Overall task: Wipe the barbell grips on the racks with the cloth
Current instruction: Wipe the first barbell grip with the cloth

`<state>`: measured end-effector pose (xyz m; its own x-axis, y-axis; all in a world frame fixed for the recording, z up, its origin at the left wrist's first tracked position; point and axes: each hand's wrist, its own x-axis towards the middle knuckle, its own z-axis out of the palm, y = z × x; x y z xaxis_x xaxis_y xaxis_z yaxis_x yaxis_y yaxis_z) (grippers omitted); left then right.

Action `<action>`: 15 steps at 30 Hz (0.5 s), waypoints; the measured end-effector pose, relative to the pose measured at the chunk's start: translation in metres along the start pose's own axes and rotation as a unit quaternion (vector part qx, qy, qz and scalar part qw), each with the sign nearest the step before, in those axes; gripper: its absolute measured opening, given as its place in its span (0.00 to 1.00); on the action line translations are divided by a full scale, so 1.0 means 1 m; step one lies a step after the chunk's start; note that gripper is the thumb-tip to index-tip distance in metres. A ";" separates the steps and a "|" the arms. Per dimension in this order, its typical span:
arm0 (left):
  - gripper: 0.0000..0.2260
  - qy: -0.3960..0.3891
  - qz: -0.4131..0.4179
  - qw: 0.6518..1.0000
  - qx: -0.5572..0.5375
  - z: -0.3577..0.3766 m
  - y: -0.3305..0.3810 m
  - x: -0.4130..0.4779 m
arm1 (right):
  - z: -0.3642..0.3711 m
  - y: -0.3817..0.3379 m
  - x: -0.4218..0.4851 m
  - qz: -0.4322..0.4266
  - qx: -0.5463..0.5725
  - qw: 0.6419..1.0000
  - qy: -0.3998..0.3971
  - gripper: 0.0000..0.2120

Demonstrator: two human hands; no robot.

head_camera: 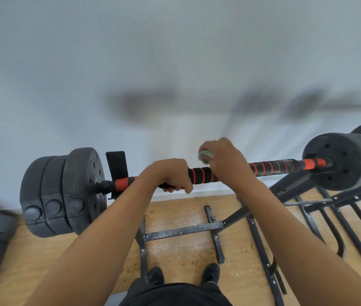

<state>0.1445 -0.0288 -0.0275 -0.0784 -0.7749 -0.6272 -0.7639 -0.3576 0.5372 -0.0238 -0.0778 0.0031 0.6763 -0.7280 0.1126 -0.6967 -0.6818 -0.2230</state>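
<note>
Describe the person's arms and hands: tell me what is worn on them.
Nothing is worn on either. The left hand and right hand are ungloved, and no ring, watch or wristband shows. The left forearm and right forearm are bare as far as the picture's edge; no sleeve comes into view.

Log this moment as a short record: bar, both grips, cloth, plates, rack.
bar: rests on the rack, black foam with red bands
left grip: fingers curled round the bar, left of middle
right grip: holds the cloth over the bar, just right of the left grip
cloth: pale green, bunched, mostly hidden by the fingers; contact with the bar cannot be told
plates: black, stacked at both ends
rack: black metal, on a wooden floor
</note>
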 end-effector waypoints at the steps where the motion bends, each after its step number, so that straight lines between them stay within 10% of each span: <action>1: 0.09 -0.006 -0.002 1.000 -0.004 -0.001 0.000 0.000 | 0.005 -0.001 -0.004 -0.024 -0.035 0.998 -0.044 0.10; 7: 0.10 -0.003 -0.014 1.000 -0.021 0.002 0.001 0.004 | 0.021 0.005 -0.038 -0.015 -0.028 0.999 0.013 0.18; 15: 0.11 0.008 -0.012 1.000 -0.024 0.004 -0.001 0.003 | -0.007 0.010 -0.063 0.079 0.137 0.987 -0.016 0.02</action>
<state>0.1426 -0.0291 -0.0322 -0.0505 -0.7737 -0.6315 -0.7337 -0.4002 0.5491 -0.0754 -0.0390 0.0004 0.5741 -0.8184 0.0258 -0.7067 -0.5112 -0.4891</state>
